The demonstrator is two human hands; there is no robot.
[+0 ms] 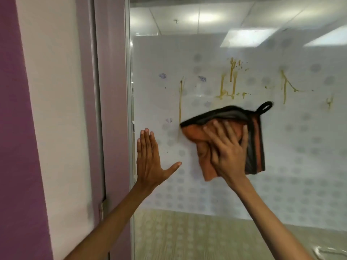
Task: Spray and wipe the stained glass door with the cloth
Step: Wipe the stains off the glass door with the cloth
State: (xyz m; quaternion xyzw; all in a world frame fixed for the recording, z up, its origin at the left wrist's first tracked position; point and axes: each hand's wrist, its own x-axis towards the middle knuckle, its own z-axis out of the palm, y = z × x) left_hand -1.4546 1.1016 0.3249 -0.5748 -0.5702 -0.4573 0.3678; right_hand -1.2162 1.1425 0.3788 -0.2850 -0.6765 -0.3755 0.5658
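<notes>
The glass door (281,147) fills the right of the view, frosted with grey dots. Yellow-brown drip stains (231,81) run down its upper middle, with a long thin streak (180,102) further left and more stains (285,87) to the right. My right hand (227,149) presses an orange cloth (257,139) with black trim and a hanging loop flat against the glass, just below the stains. My left hand (150,158) rests flat on the glass near the door's left edge, fingers together and thumb out, holding nothing. No spray bottle is in view.
A mauve door frame (112,109) and a white-and-purple wall (47,128) stand at the left, with a hinge (102,205) low down. Small bluish marks (162,76) dot the glass. Ceiling lights reflect in the upper pane.
</notes>
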